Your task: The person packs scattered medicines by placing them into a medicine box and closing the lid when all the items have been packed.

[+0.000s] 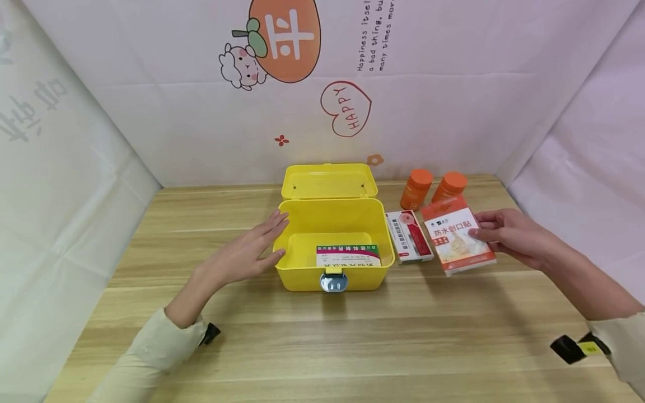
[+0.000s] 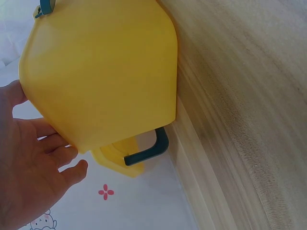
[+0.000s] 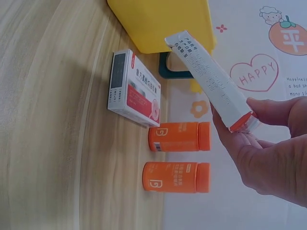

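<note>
At right in the head view, the right grip (image 1: 516, 234) pinches an orange-and-white box (image 1: 456, 238); only the right wrist view shows us its black-printed narrow side (image 3: 208, 79), and only the wrist views show the dark handle (image 2: 152, 151). Left of centre, the left grip (image 1: 246, 252), fingers nearly straight, touches the yellow case (image 1: 335, 215), where we see a green-and-magenta carton (image 1: 347, 258) partly hidden by the front wall (image 1: 302, 280).

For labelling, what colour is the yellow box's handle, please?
Dark teal handle; left wrist view is best.
</note>
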The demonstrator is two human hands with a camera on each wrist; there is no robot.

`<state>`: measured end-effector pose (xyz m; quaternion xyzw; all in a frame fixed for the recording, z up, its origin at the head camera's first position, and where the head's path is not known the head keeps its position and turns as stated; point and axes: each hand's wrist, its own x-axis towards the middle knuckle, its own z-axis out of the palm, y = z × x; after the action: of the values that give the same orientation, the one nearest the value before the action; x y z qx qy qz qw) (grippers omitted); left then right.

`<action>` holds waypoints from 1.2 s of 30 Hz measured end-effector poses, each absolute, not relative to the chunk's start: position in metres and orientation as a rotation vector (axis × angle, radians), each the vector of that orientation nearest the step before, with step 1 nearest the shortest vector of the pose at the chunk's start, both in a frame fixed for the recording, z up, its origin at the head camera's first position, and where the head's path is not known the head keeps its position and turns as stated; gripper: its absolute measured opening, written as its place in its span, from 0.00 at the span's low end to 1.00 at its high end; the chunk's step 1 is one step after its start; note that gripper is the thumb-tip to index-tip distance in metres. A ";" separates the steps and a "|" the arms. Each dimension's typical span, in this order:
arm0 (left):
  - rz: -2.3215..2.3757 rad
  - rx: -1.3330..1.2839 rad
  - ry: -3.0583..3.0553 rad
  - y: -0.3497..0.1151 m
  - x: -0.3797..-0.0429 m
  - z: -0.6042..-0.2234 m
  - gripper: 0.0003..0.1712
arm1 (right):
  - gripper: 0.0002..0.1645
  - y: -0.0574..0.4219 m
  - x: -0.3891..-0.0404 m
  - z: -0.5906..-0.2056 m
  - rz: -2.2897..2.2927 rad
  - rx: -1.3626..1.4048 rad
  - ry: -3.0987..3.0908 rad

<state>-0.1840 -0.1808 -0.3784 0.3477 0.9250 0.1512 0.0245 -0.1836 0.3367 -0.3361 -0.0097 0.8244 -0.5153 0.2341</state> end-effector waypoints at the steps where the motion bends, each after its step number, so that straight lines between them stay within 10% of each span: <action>1: 0.467 1.073 2.861 -0.181 -0.184 -0.379 0.40 | 0.38 0.336 -0.184 -0.335 -1.412 -0.029 2.266; 36: 0.461 1.068 2.858 -0.181 -0.183 -0.378 0.40 | 0.34 0.284 -0.173 -0.302 -1.331 -0.203 2.352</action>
<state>-0.1828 -0.1807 -0.3779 0.3461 0.9258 0.1494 0.0280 -0.1731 0.2839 -0.3018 -0.0733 0.8477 -0.4798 0.2141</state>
